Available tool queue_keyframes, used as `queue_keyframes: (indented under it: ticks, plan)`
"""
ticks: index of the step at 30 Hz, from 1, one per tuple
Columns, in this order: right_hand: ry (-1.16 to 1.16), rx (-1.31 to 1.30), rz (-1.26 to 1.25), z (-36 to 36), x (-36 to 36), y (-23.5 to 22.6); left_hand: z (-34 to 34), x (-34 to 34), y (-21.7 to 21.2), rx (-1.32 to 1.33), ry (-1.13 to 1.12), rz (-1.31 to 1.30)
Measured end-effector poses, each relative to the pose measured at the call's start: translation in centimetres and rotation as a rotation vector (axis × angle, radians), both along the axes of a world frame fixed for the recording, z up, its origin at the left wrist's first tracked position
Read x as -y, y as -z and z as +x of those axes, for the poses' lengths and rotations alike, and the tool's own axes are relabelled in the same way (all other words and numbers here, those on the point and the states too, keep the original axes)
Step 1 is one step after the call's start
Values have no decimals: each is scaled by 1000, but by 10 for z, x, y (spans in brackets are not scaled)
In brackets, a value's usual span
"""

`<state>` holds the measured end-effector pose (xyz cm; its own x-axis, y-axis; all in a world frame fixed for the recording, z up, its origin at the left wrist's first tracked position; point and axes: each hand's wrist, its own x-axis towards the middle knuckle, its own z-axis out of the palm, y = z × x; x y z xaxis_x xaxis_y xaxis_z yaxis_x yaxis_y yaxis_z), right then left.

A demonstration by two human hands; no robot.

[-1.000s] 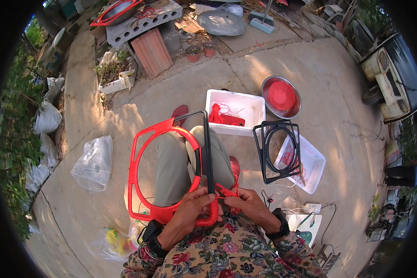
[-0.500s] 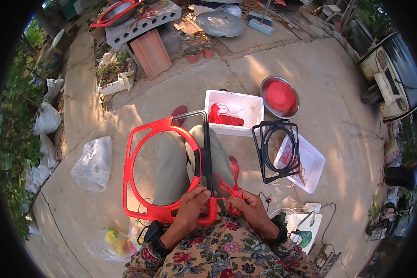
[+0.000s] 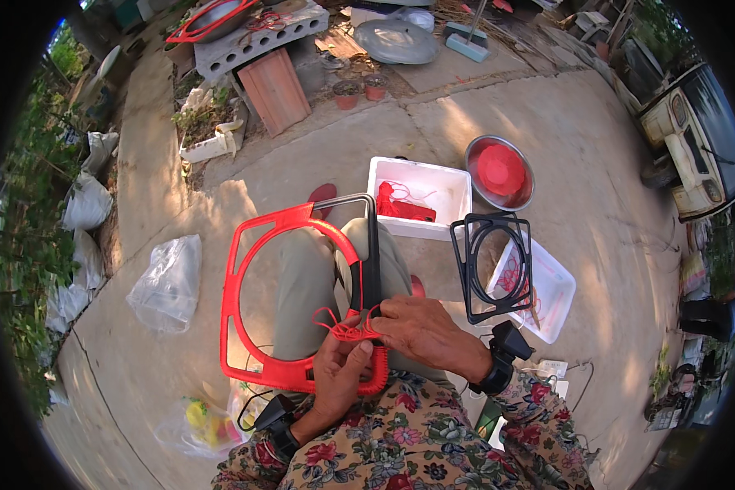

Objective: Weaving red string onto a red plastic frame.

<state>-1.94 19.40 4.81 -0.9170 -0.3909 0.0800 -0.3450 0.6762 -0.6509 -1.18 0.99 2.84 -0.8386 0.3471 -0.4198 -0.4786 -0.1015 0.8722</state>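
Across my lap lies a black rectangular frame with a large round opening, mostly wrapped in red cord (image 3: 230, 314); bare black and metal show along its right side (image 3: 371, 257). My left hand (image 3: 340, 367) is closed at the lower right part of the frame, its fingertips on a loose bundle of red cord (image 3: 347, 330). From the right, my right hand (image 3: 429, 333) reaches over the frame's right bar, fingers curled and pinching the cord beside that bundle. The hands nearly meet, and the right fingertips are partly hidden.
Ahead stands a white foam box (image 3: 423, 180) with red cord inside. Right of it are a metal basin (image 3: 528, 192) holding a red item, a second black frame (image 3: 467, 282), and a white tray (image 3: 557, 298). A clear plastic bag (image 3: 167, 282) lies left.
My right hand has moved left across the frame's bar, bringing the red cord bundle to my left fingers. My left hand has shifted slightly from the black bar toward the round opening.
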Motion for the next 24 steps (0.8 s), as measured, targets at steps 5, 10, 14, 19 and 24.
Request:
queue_keyframes:
  ticks: [5,10,14,19,24]
  plan:
    - [-18,7,-9,-3,9,13,0,-1,16,112,-111,-6]
    - [128,233,-160,-2,3,-3,-1,-1,21,127,-151,-8]
    - [253,279,-422,2,-7,2,-1,-1,21,139,-169,41]
    - [376,228,-421,5,-28,-1,-2,-2,19,115,-161,39]
    - [498,370,-653,16,-45,-2,1,-1,22,105,-167,39]
